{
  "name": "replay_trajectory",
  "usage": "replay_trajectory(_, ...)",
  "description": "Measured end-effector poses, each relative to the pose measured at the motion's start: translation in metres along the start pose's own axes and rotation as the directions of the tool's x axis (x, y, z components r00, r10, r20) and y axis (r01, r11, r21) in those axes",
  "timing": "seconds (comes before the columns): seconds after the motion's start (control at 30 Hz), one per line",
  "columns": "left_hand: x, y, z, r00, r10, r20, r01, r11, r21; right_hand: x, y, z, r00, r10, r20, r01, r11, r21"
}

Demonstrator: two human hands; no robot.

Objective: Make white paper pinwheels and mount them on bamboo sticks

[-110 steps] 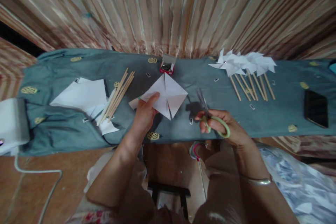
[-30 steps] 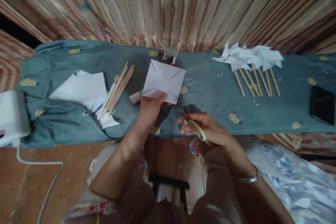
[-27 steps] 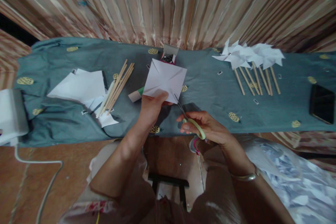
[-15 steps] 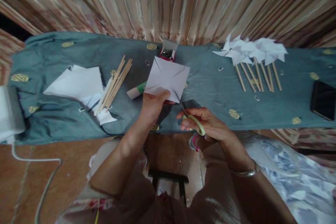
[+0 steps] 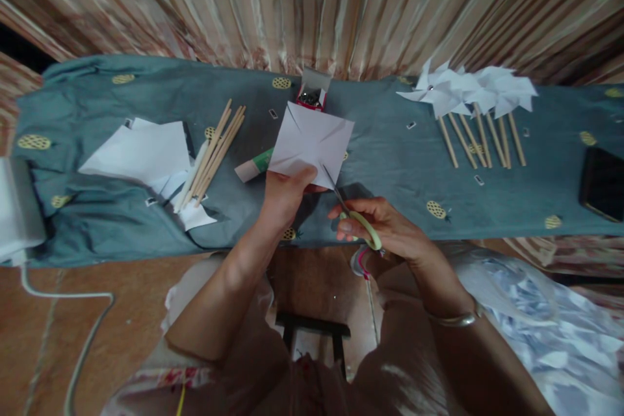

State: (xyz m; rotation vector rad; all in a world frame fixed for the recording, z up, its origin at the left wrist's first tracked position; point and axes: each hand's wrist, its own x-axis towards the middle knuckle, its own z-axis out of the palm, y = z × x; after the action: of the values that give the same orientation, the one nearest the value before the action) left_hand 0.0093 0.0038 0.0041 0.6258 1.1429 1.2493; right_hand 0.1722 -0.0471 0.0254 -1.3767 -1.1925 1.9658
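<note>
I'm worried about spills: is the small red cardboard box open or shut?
The box is open: its pale lid stands raised behind, and small shiny pieces show inside.

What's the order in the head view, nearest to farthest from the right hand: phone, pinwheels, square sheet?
1. Square sheet: left of the right hand, at the scissors.
2. Pinwheels: back, to the right.
3. Phone: far right.

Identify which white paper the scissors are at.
The square sheet in the left hand: scissors in the right hand reach its near right corner. The loose papers at left and pinwheels at right lie untouched.
</note>
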Motion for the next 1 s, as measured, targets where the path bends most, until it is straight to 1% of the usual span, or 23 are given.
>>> replay_trajectory(0.23,0.0,0.001,0.002,0.999,-0.026,-0.036,0.026,1.0,-0.007,0.001,0.003,0.001,1.0,0.008,-0.005,-0.007,1.0,0.029)
replay_trajectory(0.43,-0.001,0.003,0.002,0.999,-0.036,0.001,0.036,0.999,-0.025,0.002,0.008,0.0,1.0,-0.019,-0.021,0.019,1.0,-0.001)
replay_trajectory(0.63,-0.001,0.003,0.002,1.0,-0.018,-0.002,0.018,1.0,-0.011,0.001,0.007,0.001,0.999,-0.025,-0.027,0.025,1.0,-0.012)
replay_trajectory(1.0,0.0,0.002,0.001,1.0,-0.021,-0.016,0.021,1.0,-0.02,0.005,0.011,-0.001,1.0,0.02,-0.022,-0.019,0.998,0.053)
